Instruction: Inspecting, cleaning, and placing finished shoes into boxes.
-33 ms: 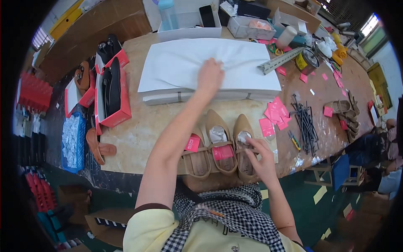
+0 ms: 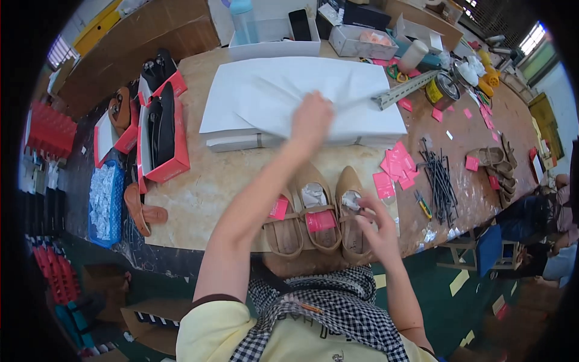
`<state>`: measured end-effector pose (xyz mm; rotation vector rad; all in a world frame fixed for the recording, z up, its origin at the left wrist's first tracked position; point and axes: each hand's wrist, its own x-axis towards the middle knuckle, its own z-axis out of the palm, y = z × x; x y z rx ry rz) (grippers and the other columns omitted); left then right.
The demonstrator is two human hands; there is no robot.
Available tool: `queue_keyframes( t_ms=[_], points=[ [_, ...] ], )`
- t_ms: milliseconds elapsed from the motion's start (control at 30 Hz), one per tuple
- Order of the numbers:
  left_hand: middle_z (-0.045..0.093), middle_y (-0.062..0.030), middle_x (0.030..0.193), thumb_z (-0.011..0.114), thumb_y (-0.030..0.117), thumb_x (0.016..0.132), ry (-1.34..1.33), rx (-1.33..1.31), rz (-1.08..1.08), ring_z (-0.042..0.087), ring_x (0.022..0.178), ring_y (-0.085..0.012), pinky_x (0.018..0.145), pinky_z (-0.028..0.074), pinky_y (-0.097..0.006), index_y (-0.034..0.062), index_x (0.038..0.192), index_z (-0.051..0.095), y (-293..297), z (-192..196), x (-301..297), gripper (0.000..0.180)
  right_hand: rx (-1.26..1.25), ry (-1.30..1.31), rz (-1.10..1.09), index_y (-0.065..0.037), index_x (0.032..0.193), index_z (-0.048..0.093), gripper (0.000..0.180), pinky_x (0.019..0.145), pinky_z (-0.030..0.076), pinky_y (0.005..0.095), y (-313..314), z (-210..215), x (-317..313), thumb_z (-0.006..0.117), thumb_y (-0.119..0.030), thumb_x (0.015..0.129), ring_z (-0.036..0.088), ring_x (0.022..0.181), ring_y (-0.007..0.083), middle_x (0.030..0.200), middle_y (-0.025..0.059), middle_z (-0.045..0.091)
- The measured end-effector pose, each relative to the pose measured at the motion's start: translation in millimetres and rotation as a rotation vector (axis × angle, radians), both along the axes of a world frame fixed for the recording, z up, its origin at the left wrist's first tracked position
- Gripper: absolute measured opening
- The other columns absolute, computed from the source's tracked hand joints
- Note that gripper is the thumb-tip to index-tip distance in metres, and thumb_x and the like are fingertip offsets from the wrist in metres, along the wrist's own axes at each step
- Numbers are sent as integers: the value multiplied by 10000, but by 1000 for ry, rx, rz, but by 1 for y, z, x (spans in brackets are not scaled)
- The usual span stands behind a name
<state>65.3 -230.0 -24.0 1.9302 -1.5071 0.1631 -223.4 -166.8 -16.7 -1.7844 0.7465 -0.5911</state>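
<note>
3 tan shoes [image 2: 324, 239], 1 paper stack [image 2: 241, 84]

Shoes are lying side by side along the near surface [image 2: 196, 202], white wads [image 2: 313, 194] showing in 2. Right hand [image 2: 380, 227] is hovering at the rightmost shoe [image 2: 356, 244], fingers parted, contact unclear. Beyond, left hand [image 2: 312, 119] is resting on the stack's creased top; blur is hiding any grip. Probably gathering paper; next move is likely needing a firm pinch.

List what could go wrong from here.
White paper wrinkles around the left hand; it might tear or stay creased.
The metal bar overlaps the paper's right edge and could snag or slide if pulled.
The tan shoes sit near the table's front edge; the right hand might nudge one off.
</note>
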Motion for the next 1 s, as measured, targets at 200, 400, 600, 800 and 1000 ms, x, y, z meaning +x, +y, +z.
queue_keyframes(
  t_ms=[200,400,600,800,1000],
  points=[
    [585,-155,1179,688,235,748,244,-245,-603,462,1236,-304,1046,322,-478,71,806,654,146,55,-128,177,1143,-506,-16,-18,1422,374,633,1029,451,456,-13,7,3,474,-440,960,515,1240,294,1385,169,477],
    [612,-166,1191,712,169,769,296,-319,-252,677,863,-249,716,544,-320,73,994,685,197,41,-112,246,818,-170,260,11,1427,356,759,1104,347,391,2,28,35,741,-140,790,427,1325,269,1426,158,445],
    [637,-151,1074,484,178,952,1014,-393,32,610,995,-172,908,461,-314,24,1314,520,197,14,-91,395,-460,-72,422,-43,1405,416,708,1058,394,399,55,48,81,727,-86,770,456,1301,337,1400,228,456],
    [512,-170,1362,504,429,910,232,423,18,384,1348,-327,1112,251,-510,63,1364,490,243,-10,-75,584,552,-84,8,-23,1124,626,360,801,538,325,1,7,110,709,-98,783,665,921,164,1010,84,698],
    [569,-209,1227,656,562,757,-47,510,-30,447,1233,-372,1091,243,-560,-21,1230,568,266,-20,-129,756,-726,289,493,-22,934,638,223,770,470,379,55,-39,136,683,-136,748,586,904,263,885,101,558]
  ],
)
